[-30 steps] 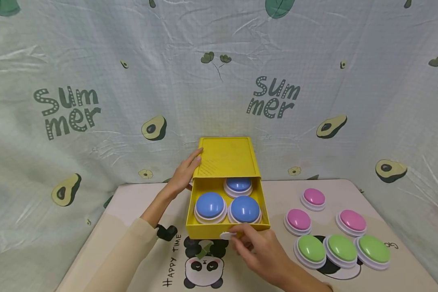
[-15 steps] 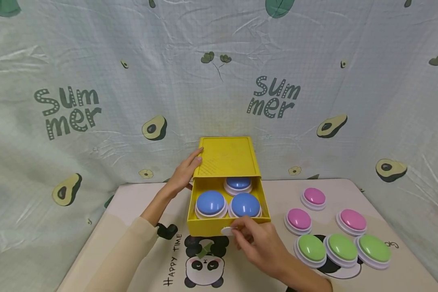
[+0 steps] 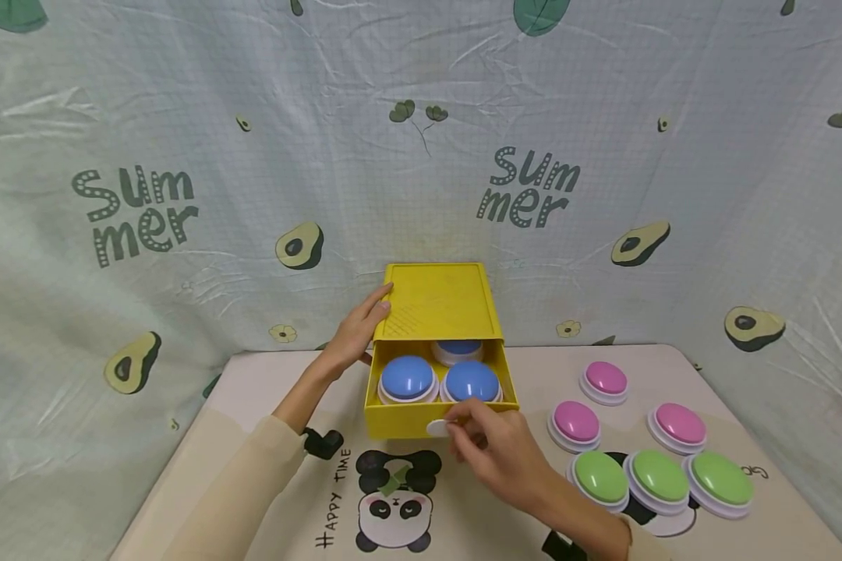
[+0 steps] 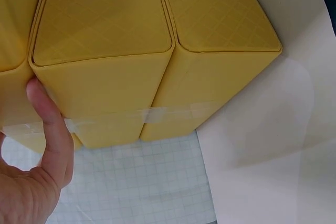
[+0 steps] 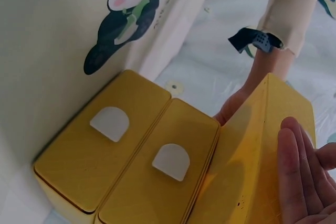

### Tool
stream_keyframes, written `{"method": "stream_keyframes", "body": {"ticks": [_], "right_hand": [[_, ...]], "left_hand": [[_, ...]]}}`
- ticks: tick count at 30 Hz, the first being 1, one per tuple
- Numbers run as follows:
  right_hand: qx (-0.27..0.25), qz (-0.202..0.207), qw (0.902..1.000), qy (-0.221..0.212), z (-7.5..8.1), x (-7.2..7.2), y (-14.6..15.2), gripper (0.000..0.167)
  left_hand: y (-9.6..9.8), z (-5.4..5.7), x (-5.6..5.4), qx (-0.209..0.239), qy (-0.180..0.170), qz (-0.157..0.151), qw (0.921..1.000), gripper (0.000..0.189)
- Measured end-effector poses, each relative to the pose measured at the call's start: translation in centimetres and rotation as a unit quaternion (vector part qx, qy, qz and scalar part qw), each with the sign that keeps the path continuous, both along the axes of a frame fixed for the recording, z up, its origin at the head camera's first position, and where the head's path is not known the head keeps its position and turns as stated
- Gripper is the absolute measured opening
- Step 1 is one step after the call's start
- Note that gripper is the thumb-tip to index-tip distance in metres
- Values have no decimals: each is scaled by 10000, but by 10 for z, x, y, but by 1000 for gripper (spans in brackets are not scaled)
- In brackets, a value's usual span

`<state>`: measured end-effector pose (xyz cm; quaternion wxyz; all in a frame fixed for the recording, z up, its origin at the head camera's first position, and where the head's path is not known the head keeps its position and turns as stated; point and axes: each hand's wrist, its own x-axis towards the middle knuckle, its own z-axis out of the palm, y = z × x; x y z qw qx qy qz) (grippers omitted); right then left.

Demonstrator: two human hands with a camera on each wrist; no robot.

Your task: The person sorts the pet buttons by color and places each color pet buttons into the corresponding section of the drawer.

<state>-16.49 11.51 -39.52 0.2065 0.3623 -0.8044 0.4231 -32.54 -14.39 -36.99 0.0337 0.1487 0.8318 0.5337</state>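
White drawer tab (image 3: 435, 428) — in right fingers (image 3: 479, 414)

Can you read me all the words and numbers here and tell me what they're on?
"SUM MER": on the cloth behind the table, at left.
"SUM MER": on the cloth again, nearer the middle.
"HAPPY TIME": on the table, sideways, beside the panda picture.
Cut off: letters on the cloth at the right edge.
Too small to read: marks by the rightmost green button.
I can't spot any numbers.
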Motion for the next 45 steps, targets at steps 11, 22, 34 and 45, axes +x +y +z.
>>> {"method": "stream_keyframes", "body": {"ticks": [11,22,34,45], "right_hand": [[-20,-79,9999,-94,3,-17,-3,16],[29,-337,9990,-292,8,-35,-5,12],[-13,-457,9981,-409,7,-53,-6,11],[-84,-530,9979,-351,7,-68,-9,8]], "left_hand": [[1,1,0,-100,-19,98,9999,60],[1,1,0,-89,-78,72,9999,59],[1,1,0,-121,-103,75,9998,60],[2,2,1,-98,-132,93,9998,60]]}}
